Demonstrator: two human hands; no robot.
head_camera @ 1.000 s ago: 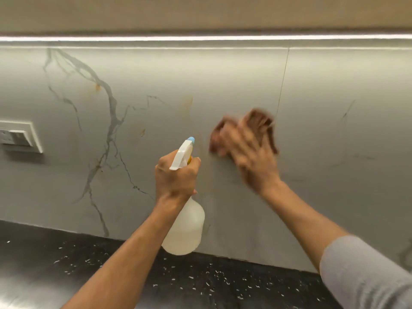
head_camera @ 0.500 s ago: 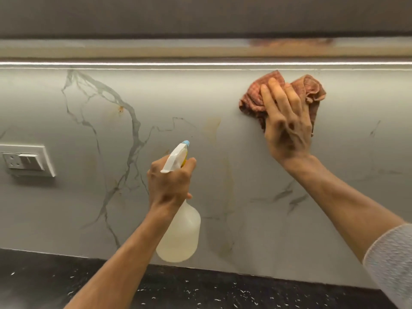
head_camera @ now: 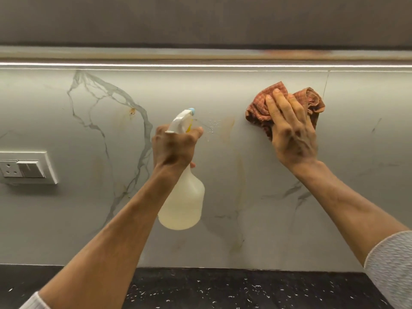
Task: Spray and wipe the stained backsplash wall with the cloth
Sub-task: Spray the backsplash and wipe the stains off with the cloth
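Observation:
The grey marbled backsplash wall [head_camera: 256, 175] carries yellowish stains: a patch [head_camera: 227, 126] near the middle, a long streak [head_camera: 242, 192] below it, and a small orange spot [head_camera: 132, 111] to the left. My left hand [head_camera: 174, 148] grips a white spray bottle [head_camera: 185, 204] with a blue nozzle aimed at the patch. Fine droplets [head_camera: 211, 127] hang between nozzle and wall. My right hand [head_camera: 292, 130] presses a crumpled reddish checked cloth [head_camera: 312, 101] flat against the wall, upper right.
A white socket and switch plate [head_camera: 26, 167] sits on the wall at the left. A black speckled counter [head_camera: 223, 288] runs along the bottom. A lit strip [head_camera: 200, 64] and dark cabinet underside lie above the wall.
The cloth went from the wall's middle up to the upper right and now rests there. The bottle rose slightly, and spray droplets have appeared at the nozzle.

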